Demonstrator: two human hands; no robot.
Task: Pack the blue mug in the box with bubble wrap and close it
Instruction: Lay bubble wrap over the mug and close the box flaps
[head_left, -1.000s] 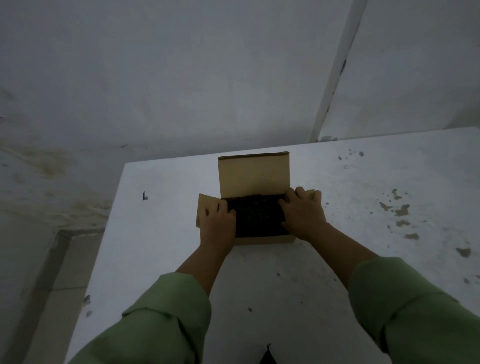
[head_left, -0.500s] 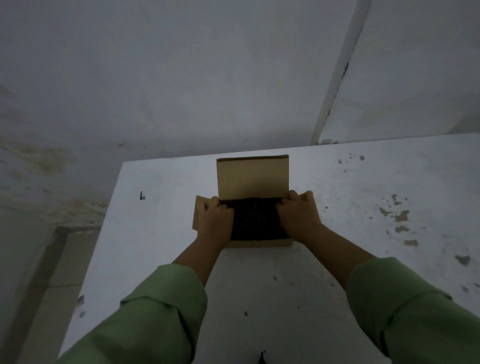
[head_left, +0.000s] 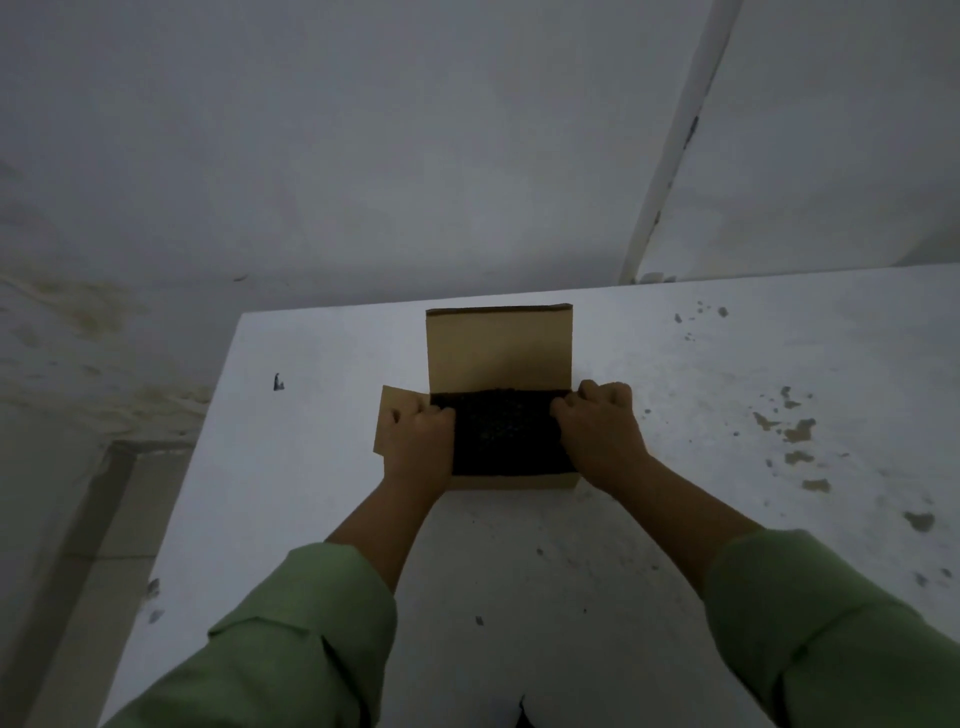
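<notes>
a pale grey wall (head_left: 363, 156) fills the upper half of the view, with a white pipe or trim strip (head_left: 675, 140) running down it at the right. below it a white bench (head_left: 311, 467) spreads across the lower half, its surface chipped and stained brown on the right side (head_left: 795, 431). two green sleeves (head_left: 291, 649) come in from the bottom corners, forearms bare.

near the far edge of the bench sits an open cardboard box (head_left: 511, 480). its back flap (head_left: 498, 348) stands upright, and its left side flap (head_left: 395, 421) lies folded outward. the opening is filled with dark bubble wrap (head_left: 501, 431), bumpy on top; the blue mug itself cannot be seen, so whether it lies under the wrap cannot be told.

the left hand (head_left: 418, 441) rests on the left edge of the box, fingers (head_left: 441, 410) curled and pressed down on the wrap's left margin. the right hand (head_left: 597, 426) mirrors it on the right edge, its fingers (head_left: 566, 402) bent and tucked together against the wrap's right margin, knuckles up. whether either hand grips the wrap or only presses it cannot be told.
</notes>
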